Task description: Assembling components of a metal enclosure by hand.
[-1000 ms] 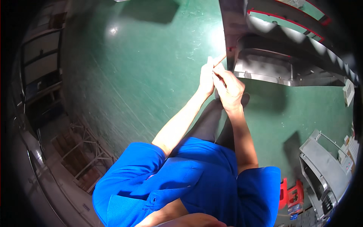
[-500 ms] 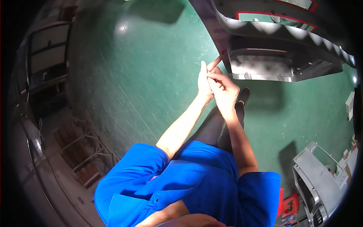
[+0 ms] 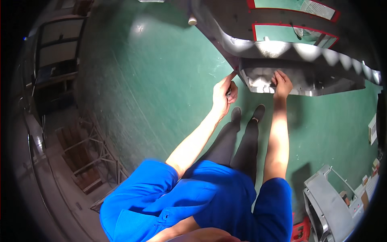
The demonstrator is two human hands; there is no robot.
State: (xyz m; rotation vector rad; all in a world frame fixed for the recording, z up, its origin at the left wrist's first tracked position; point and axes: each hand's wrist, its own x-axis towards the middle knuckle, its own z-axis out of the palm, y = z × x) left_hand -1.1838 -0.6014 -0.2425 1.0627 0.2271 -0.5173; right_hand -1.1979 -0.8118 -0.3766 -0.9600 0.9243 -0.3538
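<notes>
A large dark grey moulded part (image 3: 225, 44) reaches in from the upper right, with a shiny scalloped band and red-edged openings. Below the band, its box-like recess (image 3: 310, 82) faces me. My left hand (image 3: 222, 94) is at the part's lower left corner, its index finger stretched up to that corner. The other fingers curl around a small dark thing (image 3: 229, 92), too hidden to name. In front of the recess is my right hand (image 3: 283, 84), thumb and fingertips pinched together. Whatever lies between those fingertips is too small to make out.
Green floor (image 3: 169, 80) spreads beneath my feet. A grey metal frame-like unit (image 3: 328, 201) stands at the lower right, beside a red plastic item (image 3: 300, 230). Along the left are a dark rack (image 3: 58, 52) and brown slatted pieces (image 3: 78, 157).
My hands were together by the part's corner; now they are apart. The right hand has moved right to the recess, while the left stays near the corner. The part sits slightly lower in view.
</notes>
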